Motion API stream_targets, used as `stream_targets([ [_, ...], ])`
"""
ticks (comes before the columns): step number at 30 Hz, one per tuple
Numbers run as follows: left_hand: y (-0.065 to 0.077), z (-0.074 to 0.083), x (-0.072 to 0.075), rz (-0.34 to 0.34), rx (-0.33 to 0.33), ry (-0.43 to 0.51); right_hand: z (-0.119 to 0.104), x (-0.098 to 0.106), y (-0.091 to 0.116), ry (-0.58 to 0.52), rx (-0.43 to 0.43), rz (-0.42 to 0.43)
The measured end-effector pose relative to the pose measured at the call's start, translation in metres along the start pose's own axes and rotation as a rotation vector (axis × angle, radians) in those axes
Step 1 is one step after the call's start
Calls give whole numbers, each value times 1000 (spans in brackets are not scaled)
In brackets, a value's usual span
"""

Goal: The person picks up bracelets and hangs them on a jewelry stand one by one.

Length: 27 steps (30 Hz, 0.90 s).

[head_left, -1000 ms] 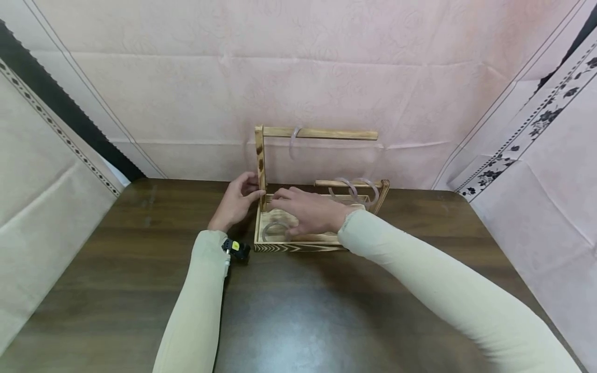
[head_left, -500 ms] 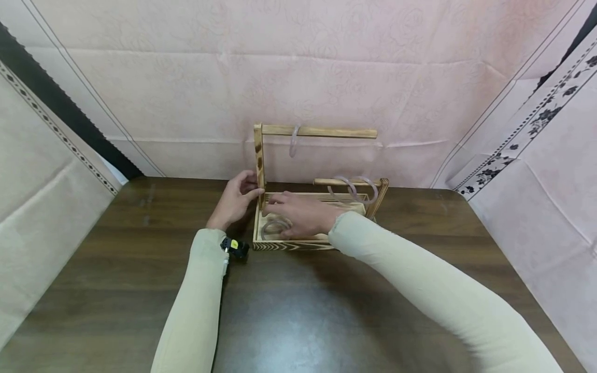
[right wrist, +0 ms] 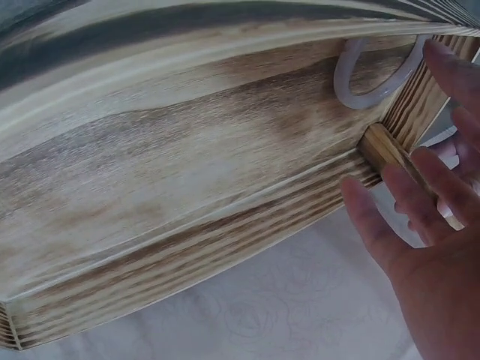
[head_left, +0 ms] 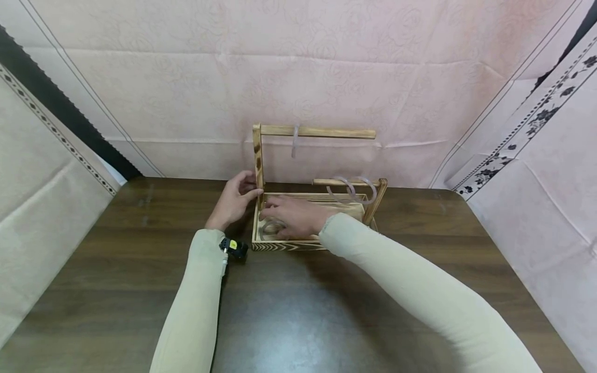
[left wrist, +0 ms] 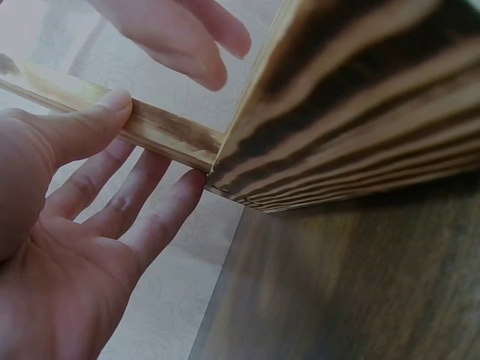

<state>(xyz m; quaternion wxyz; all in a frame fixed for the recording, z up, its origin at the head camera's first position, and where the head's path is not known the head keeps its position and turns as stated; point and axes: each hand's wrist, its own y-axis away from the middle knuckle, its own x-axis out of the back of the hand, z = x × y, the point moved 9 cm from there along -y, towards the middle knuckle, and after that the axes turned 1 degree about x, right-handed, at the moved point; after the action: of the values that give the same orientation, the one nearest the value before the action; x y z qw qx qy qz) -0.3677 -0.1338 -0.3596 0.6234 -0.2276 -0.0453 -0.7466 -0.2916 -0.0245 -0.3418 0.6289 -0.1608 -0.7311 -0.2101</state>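
Note:
A wooden stand has a shallow tray [head_left: 289, 247], a tall left post [head_left: 258, 160] with an upper bar [head_left: 336, 132], and a shorter right post [head_left: 377, 203] with a lower bar [head_left: 322, 182]. My left hand [head_left: 233, 202] grips the tall post near its foot; in the left wrist view the thumb lies on one side, fingers behind. My right hand [head_left: 298, 217] reaches over the tray, its fingers loosely extended. A pale translucent bangle [right wrist: 367, 99] lies in the tray, the right thumb close to it; whether they touch I cannot tell.
One bangle [head_left: 295, 142] hangs on the upper bar, and two bangles [head_left: 374, 191] hang on the lower bar. The stand is on a dark wooden table [head_left: 280, 311] near its back edge. Behind it hangs a pale patterned cloth [head_left: 298, 77].
My right hand has moved left and slightly down inside the tray, towards the bangle there. The bangle on the upper bar has turned more edge-on. The left hand keeps its grip.

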Motion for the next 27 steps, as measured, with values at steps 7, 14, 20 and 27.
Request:
stream_targets([
  [7, 0, 0, 0, -3, 5, 1, -1, -7, -7, 48, 11, -44],
  [14, 0, 0, 0, 1, 3, 2, 0, -9, -9, 44, 17, -39],
  [20, 0, 0, -1, -3, -4, 6, 3, -14, -12, 53, -33, -69],
  [27, 0, 1, 0, 5, -9, 9, 4, -16, -15, 68, -50, -81],
])
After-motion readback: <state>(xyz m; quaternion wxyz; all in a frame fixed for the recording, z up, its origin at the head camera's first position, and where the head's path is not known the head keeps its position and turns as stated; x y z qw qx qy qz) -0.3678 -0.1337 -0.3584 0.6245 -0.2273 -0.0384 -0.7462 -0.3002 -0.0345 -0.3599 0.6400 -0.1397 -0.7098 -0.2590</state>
